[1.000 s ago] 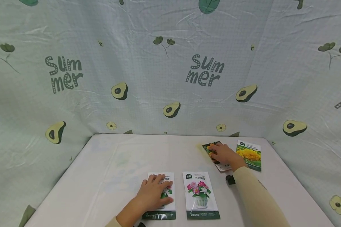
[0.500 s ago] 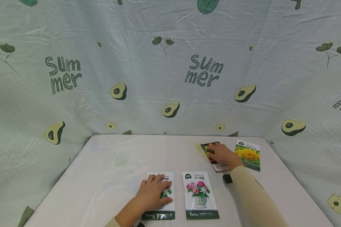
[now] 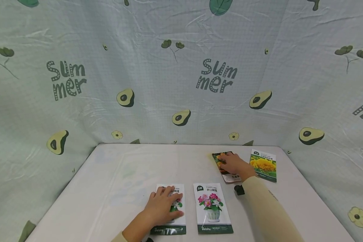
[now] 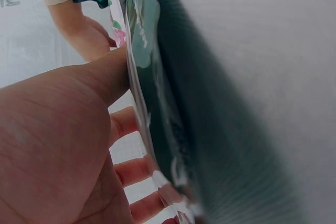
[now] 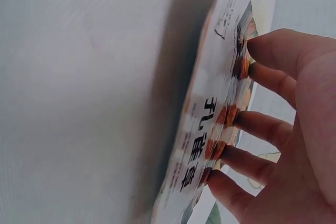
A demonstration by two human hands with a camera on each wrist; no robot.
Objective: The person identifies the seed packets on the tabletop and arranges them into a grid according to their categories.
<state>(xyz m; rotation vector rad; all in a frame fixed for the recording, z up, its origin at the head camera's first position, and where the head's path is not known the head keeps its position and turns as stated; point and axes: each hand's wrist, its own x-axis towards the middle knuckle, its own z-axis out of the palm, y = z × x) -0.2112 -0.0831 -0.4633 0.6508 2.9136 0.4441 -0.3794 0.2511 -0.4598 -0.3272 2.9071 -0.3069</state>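
Note:
Flower seed packets lie face up on the pale table. My left hand rests with spread fingers on a white packet with a green bottom band, covering most of its picture. In the left wrist view, the thumb and fingertips touch the face of this packet. Farther back on the right, my right hand presses its fingertips on a dark packet with orange flowers, which lies slanted. In the right wrist view, the fingers touch the flower picture of this packet, beside large black characters.
Right of my left hand lies a matching white packet picturing pink flowers in a pot. A packet with yellow flowers lies near the table's right edge, next to my right hand. A curtain printed with avocados hangs behind the table.
My right hand and the orange-flowered packet under it have slid slightly left, away from the yellow-flowered packet. My left hand has stayed in place.

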